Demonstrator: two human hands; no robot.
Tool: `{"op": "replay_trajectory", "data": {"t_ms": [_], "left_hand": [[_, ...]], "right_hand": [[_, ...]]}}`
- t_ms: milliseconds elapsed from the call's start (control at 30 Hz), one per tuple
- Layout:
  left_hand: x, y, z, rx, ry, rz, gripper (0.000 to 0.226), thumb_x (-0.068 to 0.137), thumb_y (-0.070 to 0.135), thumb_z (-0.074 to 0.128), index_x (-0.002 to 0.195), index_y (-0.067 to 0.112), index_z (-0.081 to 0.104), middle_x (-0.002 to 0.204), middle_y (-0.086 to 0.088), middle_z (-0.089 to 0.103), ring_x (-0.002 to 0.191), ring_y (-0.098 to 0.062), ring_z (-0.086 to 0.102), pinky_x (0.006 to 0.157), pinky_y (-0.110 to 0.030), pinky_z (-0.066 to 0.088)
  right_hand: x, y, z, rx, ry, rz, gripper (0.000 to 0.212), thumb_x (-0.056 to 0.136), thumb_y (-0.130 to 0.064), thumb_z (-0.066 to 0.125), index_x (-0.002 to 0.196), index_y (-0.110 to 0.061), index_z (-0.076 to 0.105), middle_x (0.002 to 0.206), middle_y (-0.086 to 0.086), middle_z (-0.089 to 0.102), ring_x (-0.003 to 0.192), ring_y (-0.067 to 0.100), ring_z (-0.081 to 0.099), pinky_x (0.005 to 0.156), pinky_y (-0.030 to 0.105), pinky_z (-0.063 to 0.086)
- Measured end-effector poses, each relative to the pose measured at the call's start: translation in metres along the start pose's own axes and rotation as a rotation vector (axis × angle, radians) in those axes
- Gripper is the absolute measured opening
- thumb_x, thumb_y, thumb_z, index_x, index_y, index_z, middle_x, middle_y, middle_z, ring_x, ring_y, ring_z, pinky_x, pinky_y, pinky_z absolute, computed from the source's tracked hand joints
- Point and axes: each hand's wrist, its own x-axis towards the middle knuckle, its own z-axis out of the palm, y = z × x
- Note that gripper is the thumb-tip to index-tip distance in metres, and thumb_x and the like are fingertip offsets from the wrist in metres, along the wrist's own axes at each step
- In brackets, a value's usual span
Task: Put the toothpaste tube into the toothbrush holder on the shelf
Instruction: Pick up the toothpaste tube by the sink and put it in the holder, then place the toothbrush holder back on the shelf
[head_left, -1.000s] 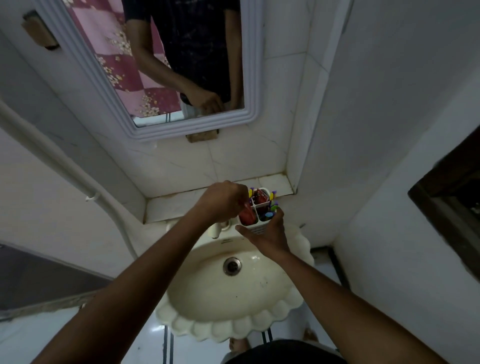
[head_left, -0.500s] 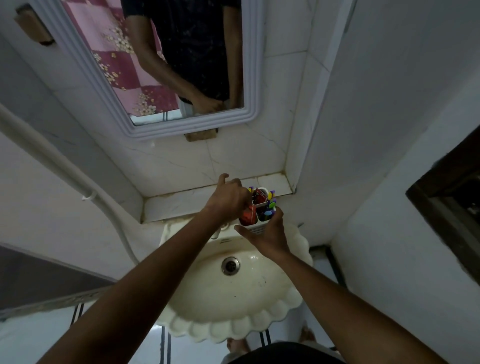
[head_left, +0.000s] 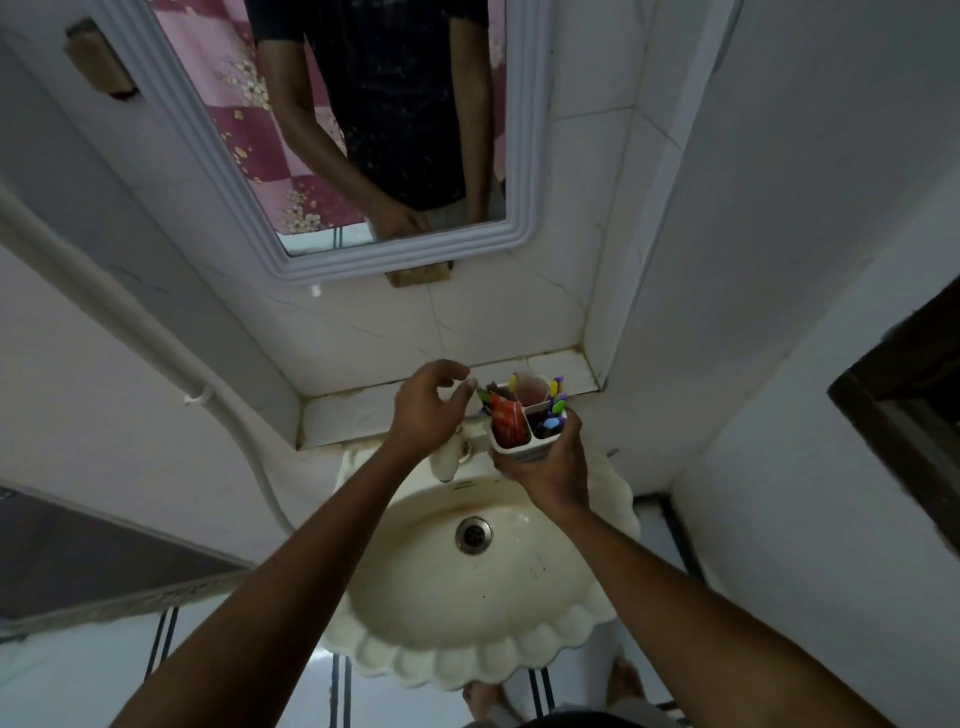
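Head view shows the right hand (head_left: 545, 467) wrapped around the white toothbrush holder (head_left: 524, 434), held up over the back edge of the cream sink (head_left: 483, 613), just in front of the tiled shelf (head_left: 363, 410) near its right corner. A red toothpaste tube (head_left: 506, 422) sticks up in the holder's left part, with bright toothbrushes (head_left: 556, 402) in the right part. Beside the tube, the left hand (head_left: 428, 410) is loose with fingers spread, holding nothing, and it hides part of the tap (head_left: 448, 460), while a mirror (head_left: 332, 156) hangs above.
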Motion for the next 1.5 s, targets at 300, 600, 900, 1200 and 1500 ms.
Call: {"op": "replay_trajectory", "data": {"t_ms": [300,600,900,1200,1500], "left_hand": [[0.009,0.003,-0.025,0.027,0.069,-0.005,0.041,0.096,0.053,0.068,0.125,0.024,0.072,0.128,0.005,0.071,0.120,-0.016,0.065,0.103,-0.048,0.053],[0.021,0.082,-0.074,0.126,0.141,0.192,0.045,0.098,0.052,0.068,0.129,0.020,0.070,0.129,0.003,0.072,0.120,-0.016,0.065,0.104,-0.045,0.053],[0.025,0.204,-0.130,0.179,0.324,0.344,0.049,0.100,0.050,0.066,0.136,0.017,0.066,0.131,-0.003,0.070,0.119,-0.020,0.065,0.097,-0.037,0.053],[0.029,0.321,-0.208,0.287,0.503,0.543,0.044,0.099,0.053,0.062,0.134,0.026,0.062,0.140,-0.002,0.064,0.126,-0.022,0.062,0.102,-0.050,0.055],[0.056,0.401,-0.265,0.361,0.651,0.672,0.050,0.102,0.051,0.063,0.143,0.022,0.061,0.143,-0.002,0.064,0.132,-0.023,0.058,0.112,-0.054,0.044]], "right_hand": [[0.027,-0.046,-0.015,0.013,0.110,-0.070,0.100,0.055,-0.046,0.110,0.135,-0.025,0.054,0.123,-0.008,0.070,0.110,0.015,0.072,0.076,0.006,0.048],[0.045,-0.143,-0.071,0.075,0.232,-0.274,0.102,0.048,-0.066,0.103,0.130,-0.023,0.058,0.120,-0.009,0.071,0.104,0.014,0.071,0.073,0.014,0.050],[0.038,-0.281,-0.160,0.149,0.299,-0.546,0.107,0.045,-0.088,0.096,0.120,-0.025,0.053,0.117,-0.003,0.069,0.104,0.019,0.072,0.082,0.043,0.065],[0.016,-0.405,-0.242,0.243,0.362,-0.748,0.117,0.039,-0.100,0.083,0.122,-0.024,0.052,0.124,0.003,0.069,0.111,0.025,0.072,0.089,0.049,0.066],[0.001,-0.500,-0.292,0.310,0.414,-0.840,0.111,0.044,-0.093,0.085,0.125,-0.024,0.055,0.123,-0.002,0.069,0.110,0.022,0.072,0.092,0.046,0.065]]}}
